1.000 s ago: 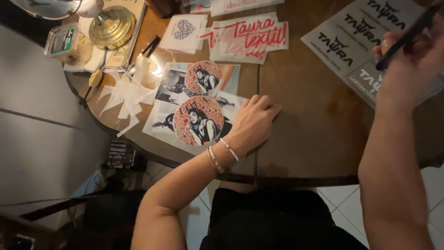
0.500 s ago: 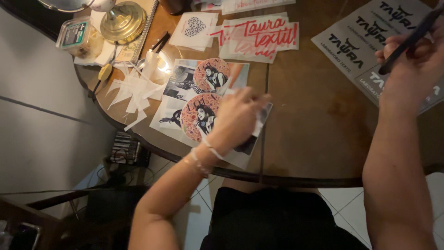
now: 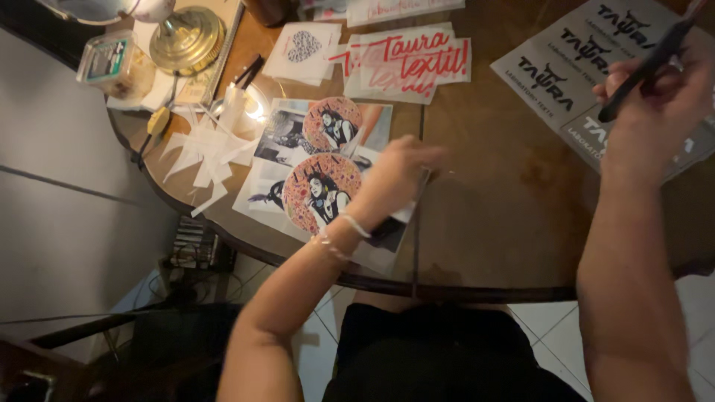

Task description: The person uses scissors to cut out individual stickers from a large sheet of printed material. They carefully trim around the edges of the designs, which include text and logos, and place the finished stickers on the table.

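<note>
My left hand (image 3: 391,179) lies on the right edge of a printed sheet (image 3: 290,160) on the round wooden table (image 3: 506,216). Its fingers curl over that edge, and the hand is blurred. The sheet shows two round pink-and-red portrait pictures, one above the other. My right hand (image 3: 655,104) is raised at the upper right. It holds a slim black pen-like tool (image 3: 644,67) at a slant above grey sheets with black lettering (image 3: 555,74).
White paper scraps (image 3: 205,152) lie left of the printed sheet, beside a small glowing light (image 3: 253,108). A brass lamp base (image 3: 186,37), a clear plastic box (image 3: 112,67) and a yellow-handled tool (image 3: 156,123) sit far left. Sheets with red lettering (image 3: 406,63) and a heart print (image 3: 302,48) lie at the back.
My left hand went from lying flat on the sheet's lower right corner to curling its fingers at the right edge. The right hand stays raised with the black tool.
</note>
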